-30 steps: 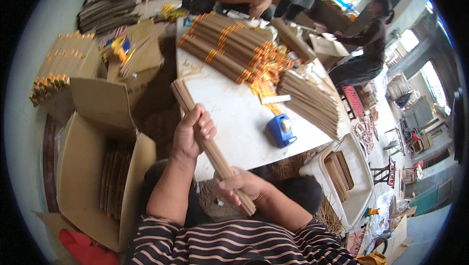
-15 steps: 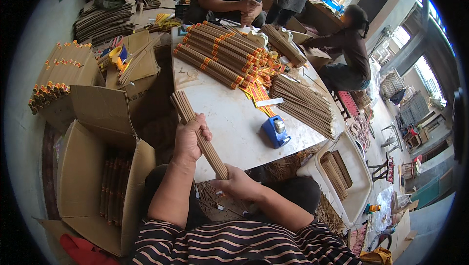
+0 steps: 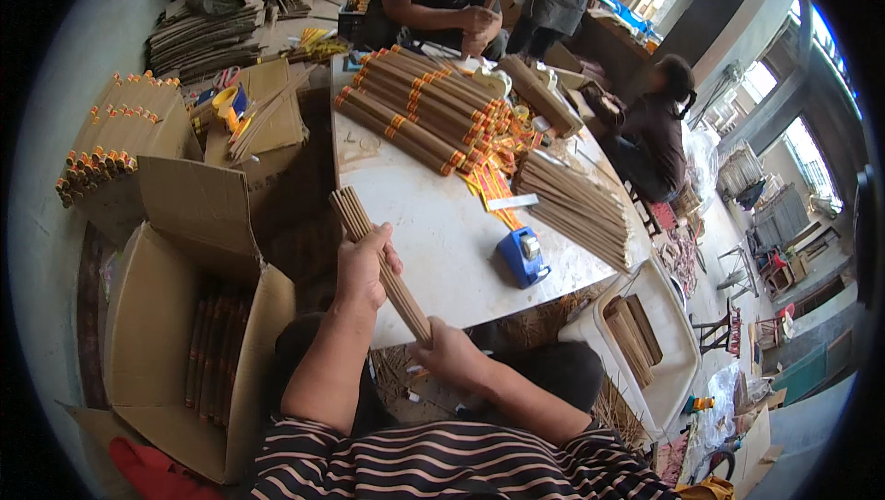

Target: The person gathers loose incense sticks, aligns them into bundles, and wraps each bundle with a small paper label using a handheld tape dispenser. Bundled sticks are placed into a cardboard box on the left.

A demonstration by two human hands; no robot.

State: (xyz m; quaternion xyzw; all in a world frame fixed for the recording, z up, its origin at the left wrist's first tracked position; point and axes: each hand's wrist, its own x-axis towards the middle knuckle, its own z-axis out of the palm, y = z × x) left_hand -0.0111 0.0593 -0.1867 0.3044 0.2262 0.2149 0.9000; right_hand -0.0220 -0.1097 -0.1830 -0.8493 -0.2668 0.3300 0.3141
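A bundle of brown incense sticks slants over the near edge of the white table. My left hand is wrapped round its upper part. At the lower end, my right hand is closed on the sticks. Beyond my hands lies a pile of banded incense bundles with red and yellow wraps. Loose sticks are spread at the table's right side. A blue tape dispenser stands near the front edge, close to red and yellow paper labels and a white strip.
At my left stands an open cardboard box holding wrapped bundles. A white plastic bin with sticks is at my right. Across the table, a person grips a bundle; another person sits at the right.
The bundle stays in both my hands, with my right hand turned a little at its lower end. The view has shifted slightly. The person at the right has leaned lower.
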